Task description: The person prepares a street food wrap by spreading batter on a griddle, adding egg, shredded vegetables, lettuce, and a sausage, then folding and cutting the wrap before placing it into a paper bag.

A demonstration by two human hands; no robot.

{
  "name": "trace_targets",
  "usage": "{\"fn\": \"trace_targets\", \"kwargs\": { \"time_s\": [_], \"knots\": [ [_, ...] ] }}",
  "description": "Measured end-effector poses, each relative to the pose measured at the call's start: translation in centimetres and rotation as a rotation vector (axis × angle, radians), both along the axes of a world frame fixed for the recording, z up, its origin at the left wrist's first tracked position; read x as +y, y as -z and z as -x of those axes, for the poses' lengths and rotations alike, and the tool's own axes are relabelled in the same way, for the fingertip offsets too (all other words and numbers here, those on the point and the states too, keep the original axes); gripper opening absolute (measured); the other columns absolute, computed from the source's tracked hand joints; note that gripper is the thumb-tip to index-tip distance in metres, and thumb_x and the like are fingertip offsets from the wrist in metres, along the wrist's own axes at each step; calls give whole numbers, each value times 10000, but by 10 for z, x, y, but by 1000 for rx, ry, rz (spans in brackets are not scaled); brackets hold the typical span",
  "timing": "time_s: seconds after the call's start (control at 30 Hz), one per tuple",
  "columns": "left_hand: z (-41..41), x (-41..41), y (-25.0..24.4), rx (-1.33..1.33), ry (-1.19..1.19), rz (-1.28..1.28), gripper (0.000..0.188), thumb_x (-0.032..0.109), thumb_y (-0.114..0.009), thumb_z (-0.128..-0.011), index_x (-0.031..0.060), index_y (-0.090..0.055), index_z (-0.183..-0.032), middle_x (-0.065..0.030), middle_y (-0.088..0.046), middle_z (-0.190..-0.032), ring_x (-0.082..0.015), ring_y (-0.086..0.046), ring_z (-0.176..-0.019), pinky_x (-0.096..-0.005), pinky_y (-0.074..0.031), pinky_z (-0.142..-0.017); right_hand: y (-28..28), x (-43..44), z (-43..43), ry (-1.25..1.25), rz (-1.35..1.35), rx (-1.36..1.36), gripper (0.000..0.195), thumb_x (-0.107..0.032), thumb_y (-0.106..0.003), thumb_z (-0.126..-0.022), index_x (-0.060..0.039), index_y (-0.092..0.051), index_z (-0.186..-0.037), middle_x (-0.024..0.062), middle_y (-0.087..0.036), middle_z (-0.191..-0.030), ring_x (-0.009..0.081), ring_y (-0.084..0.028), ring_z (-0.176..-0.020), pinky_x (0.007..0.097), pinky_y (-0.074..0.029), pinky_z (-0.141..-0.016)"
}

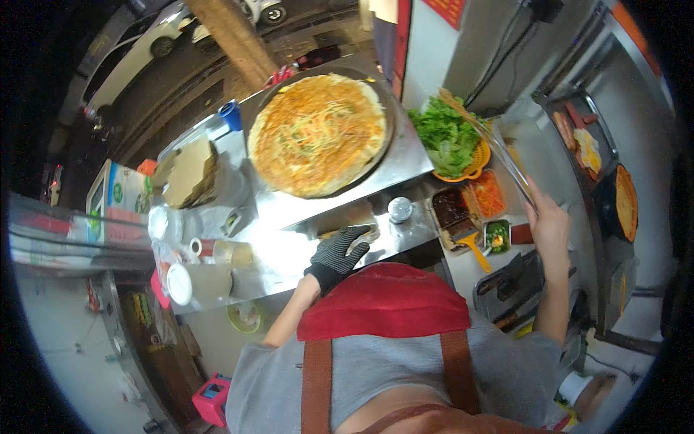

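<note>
My right hand (548, 222) grips a pair of metal tongs (507, 157). Their wooden-looking tips reach over green lettuce leaves (447, 135) heaped in an orange plastic basket (469, 167). In a dark knit glove, my left hand (340, 252) is low over the steel counter, close in front of me. A pale, thin item (370, 234) lies at its thumb and fingers; whether it is held is unclear. Beyond that hand a large round pancake (325, 176) rests on a round griddle (391, 125), with shredded vegetables (320, 127) piled at its middle.
Right of me are a dark sauce tray (450, 206) with an orange-handled brush (477, 252), shredded carrot (488, 192) and chopped greens (497, 237). Sausages and egg (583, 141) lie on a far-right tray. A shaker (400, 209), paper bags (190, 173) and a white-lidded tub (198, 283) stand on the counter.
</note>
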State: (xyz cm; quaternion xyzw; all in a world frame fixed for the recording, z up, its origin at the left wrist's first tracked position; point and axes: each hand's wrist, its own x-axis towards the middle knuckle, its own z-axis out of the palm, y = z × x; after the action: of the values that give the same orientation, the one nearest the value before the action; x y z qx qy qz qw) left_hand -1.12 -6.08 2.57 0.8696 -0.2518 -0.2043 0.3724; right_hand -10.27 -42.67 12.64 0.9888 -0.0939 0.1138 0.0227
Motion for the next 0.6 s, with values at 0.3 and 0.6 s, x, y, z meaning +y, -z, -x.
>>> {"fn": "trace_targets", "kwargs": {
  "time_s": [0.3,0.6],
  "knots": [
    [9,58,8,7,-102,-9,382,327,-547,-856,139,-531,-1187,-145,-580,-1097,-299,-572,-988,-378,-448,-855,61,89,-159,-616,271,-184,581,-63,-530,-749,-215,-428,-1301,44,-487,-700,165,-553,-562,297,-470,-502],
    [12,103,12,76,-212,-2,391,352,-535,-860,125,-524,-1178,-144,-560,-1142,-313,-556,-1021,-382,-436,-874,80,109,-184,-608,300,-111,619,-103,-577,-742,-224,-395,-1321,34,-469,-730,160,-555,-593,303,-467,-514]
  ]
}}
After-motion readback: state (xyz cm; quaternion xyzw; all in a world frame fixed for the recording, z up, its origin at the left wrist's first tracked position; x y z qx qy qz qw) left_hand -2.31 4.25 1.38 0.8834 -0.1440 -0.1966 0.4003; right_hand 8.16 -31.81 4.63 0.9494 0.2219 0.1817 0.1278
